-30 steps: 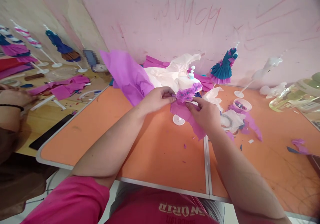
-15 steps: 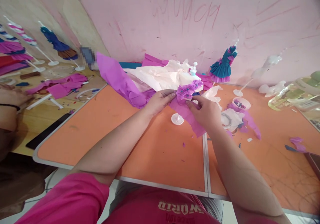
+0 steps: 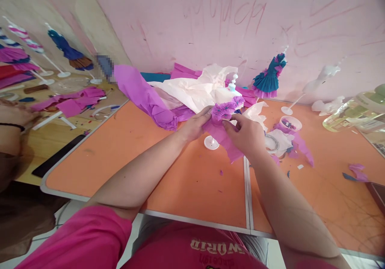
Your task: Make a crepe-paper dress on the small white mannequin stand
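Both my hands meet over the middle of the orange table [image 3: 168, 168]. My left hand [image 3: 195, 123] and my right hand [image 3: 246, 134] pinch a small paper dress [image 3: 224, 130] of purple crepe with pleated purple flowers at its top. The dress sits on a white mannequin stand whose round base [image 3: 211, 142] rests on the table just below my hands. Behind them lies a heap of purple crepe paper [image 3: 144, 96] and white crepe paper [image 3: 198, 90].
A finished teal and purple paper dress [image 3: 269, 78] stands by the pink wall, with bare white stands [image 3: 321, 78] to its right. A white cup of scraps [image 3: 290, 124] and paper bits lie at right. Another person's arm [image 3: 13, 118] works at the left wooden table with more dresses.
My hands and the purple dress shifted slightly up and left. The big purple sheet that stood up behind my left hand has sunk onto the heap.
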### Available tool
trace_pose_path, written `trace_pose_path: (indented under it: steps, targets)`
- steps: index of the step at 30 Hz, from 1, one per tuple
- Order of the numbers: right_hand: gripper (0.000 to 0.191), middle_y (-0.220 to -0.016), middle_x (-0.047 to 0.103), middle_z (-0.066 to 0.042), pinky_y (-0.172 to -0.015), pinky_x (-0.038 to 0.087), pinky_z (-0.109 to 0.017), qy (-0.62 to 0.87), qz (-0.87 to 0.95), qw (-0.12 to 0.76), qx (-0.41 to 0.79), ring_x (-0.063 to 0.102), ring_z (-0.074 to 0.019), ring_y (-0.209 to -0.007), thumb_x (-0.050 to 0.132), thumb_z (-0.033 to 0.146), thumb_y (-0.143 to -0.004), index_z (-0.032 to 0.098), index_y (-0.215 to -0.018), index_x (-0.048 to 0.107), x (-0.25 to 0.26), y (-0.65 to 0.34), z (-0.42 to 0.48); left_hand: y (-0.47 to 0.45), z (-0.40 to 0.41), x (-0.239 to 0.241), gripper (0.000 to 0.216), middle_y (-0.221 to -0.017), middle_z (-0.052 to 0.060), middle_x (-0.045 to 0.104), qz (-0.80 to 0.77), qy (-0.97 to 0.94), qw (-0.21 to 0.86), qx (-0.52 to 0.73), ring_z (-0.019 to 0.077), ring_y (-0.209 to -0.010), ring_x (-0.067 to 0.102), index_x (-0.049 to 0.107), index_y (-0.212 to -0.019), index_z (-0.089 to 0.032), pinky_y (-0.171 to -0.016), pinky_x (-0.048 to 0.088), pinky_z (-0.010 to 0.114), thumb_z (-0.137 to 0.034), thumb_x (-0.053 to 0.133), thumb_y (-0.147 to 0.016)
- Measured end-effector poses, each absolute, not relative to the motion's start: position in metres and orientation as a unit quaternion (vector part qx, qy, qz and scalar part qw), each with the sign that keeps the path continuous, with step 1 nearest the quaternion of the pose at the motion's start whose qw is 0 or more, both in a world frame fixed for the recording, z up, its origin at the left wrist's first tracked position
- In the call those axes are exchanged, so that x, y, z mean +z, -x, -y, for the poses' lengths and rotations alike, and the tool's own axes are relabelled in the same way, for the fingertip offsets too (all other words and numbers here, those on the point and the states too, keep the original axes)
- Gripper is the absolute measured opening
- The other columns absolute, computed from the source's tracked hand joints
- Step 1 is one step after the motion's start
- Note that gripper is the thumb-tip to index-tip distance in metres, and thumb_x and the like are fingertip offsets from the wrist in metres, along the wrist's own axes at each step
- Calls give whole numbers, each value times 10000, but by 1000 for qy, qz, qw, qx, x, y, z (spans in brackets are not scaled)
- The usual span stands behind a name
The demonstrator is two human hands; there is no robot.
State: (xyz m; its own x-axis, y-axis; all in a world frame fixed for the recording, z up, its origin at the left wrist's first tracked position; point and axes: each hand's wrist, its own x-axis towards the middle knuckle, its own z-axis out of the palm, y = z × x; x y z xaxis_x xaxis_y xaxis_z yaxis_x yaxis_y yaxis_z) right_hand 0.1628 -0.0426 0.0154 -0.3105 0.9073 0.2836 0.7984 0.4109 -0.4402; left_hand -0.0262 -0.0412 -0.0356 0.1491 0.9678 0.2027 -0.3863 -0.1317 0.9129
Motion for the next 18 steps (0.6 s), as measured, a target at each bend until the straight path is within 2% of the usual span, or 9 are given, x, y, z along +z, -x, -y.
trace_pose_path:
  steps: [6, 10, 15, 18]
  targets:
    - [381, -645, 608, 8, -577, 295, -274, 520, 806, 251, 132, 529, -159, -604, 529, 599, -888, 271, -966, 707, 16, -162, 41, 19, 44, -33, 495, -1211, 110, 702, -285, -466, 663, 512, 302, -1255, 592, 684, -1135, -165, -1072, 476, 434, -570, 593, -866]
    - [415, -691, 634, 25, -595, 341, -269, 482, 824, 223, 198, 562, -152, -631, 676, 592, -788, 295, -1076, 704, 20, -170, 36, 20, 44, -35, 499, -1194, 120, 705, -288, -427, 656, 552, 306, -1250, 593, 686, -1093, -149, -1066, 484, 438, -584, 559, -884]
    - [222, -866, 701, -20, -679, 408, -286, 451, 834, 248, 201, 621, -177, -803, 656, 444, -833, 256, -860, 773, 27, -183, 31, 23, 42, -35, 455, -1229, 96, 698, -315, -418, 650, 552, 291, -1286, 566, 684, -1095, -176, -1072, 480, 424, -561, 550, -893]
    - [198, -921, 728, -26, -751, 446, -296, 428, 833, 263, 233, 645, -188, -866, 630, 380, -853, 232, -883, 758, 31, -188, 30, 25, 40, -37, 429, -1224, 93, 700, -304, -402, 658, 560, 284, -1288, 566, 688, -1096, -172, -1076, 473, 412, -531, 552, -904]
